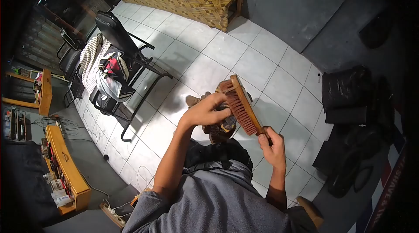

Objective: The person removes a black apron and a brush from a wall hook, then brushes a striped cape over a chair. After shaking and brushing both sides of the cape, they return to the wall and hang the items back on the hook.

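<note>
Both bare forearms (172, 156) reach forward. The left hand (205, 110) bends inward, its thumb (222, 114) apart from the forefinger (218, 97); the right hand (275, 149), nearer the body, has its fingers (272, 133) curled in a grip.

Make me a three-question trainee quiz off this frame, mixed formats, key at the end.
1. Which bare hand grips the long brown wooden brush with reddish-brown bristles?
2. True or false: a white cloth with dark stripes lies on a black-padded, metal-framed chair.
3. Multiple choice. The bristles face: (a) away from the left hand, (b) toward the left hand.

Key
1. The right hand.
2. True.
3. b.
</note>
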`<action>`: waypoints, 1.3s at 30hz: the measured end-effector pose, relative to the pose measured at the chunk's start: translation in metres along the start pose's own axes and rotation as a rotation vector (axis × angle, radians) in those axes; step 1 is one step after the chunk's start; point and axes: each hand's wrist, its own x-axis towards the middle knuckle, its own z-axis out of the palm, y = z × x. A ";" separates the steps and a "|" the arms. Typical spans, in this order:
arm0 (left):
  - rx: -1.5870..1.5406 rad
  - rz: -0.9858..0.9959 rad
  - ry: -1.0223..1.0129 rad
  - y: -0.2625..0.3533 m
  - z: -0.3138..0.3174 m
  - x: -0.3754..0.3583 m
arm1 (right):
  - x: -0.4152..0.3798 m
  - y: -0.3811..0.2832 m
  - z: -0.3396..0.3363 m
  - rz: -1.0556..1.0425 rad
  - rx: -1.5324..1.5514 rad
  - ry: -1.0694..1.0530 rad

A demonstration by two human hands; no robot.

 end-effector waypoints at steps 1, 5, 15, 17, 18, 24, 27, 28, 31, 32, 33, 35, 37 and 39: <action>-0.091 -0.183 -0.068 0.007 -0.004 -0.001 | 0.000 -0.001 -0.006 -0.001 -0.002 0.004; -0.062 0.021 0.420 0.011 -0.016 0.001 | -0.001 0.011 -0.022 -0.106 -0.244 0.131; 0.248 -0.084 0.138 0.039 -0.026 -0.001 | 0.005 0.035 -0.019 0.300 -0.134 0.457; 0.269 -0.125 0.008 0.041 -0.034 -0.001 | 0.013 0.002 -0.005 0.291 0.011 0.438; 0.279 0.027 -0.033 0.039 -0.036 -0.002 | 0.014 -0.009 0.001 0.196 0.290 0.354; -0.077 0.080 0.061 0.059 -0.046 -0.031 | 0.051 0.007 0.053 -0.153 0.408 -0.103; -0.228 0.200 0.431 0.058 -0.055 -0.034 | 0.065 0.072 0.090 -0.137 -0.109 -0.282; -0.297 0.267 0.510 0.063 -0.060 -0.033 | 0.066 0.105 0.102 -0.088 -0.236 -0.453; -0.567 0.350 0.692 0.072 -0.082 -0.044 | 0.034 0.241 0.089 0.159 -0.822 -0.584; -0.565 0.346 0.709 0.070 -0.083 -0.048 | 0.023 0.279 0.083 0.478 -0.874 -0.556; -0.545 0.339 0.771 0.068 -0.083 -0.051 | 0.012 0.300 0.076 0.623 -0.852 -0.544; -0.529 0.274 0.778 0.057 -0.088 -0.060 | -0.009 0.332 0.065 0.767 -0.823 -0.546; -0.278 -0.016 0.788 0.058 -0.081 -0.062 | -0.021 0.329 0.055 1.214 0.803 0.037; 0.265 -0.115 0.695 0.020 -0.082 -0.075 | -0.033 0.305 0.044 1.287 1.034 0.039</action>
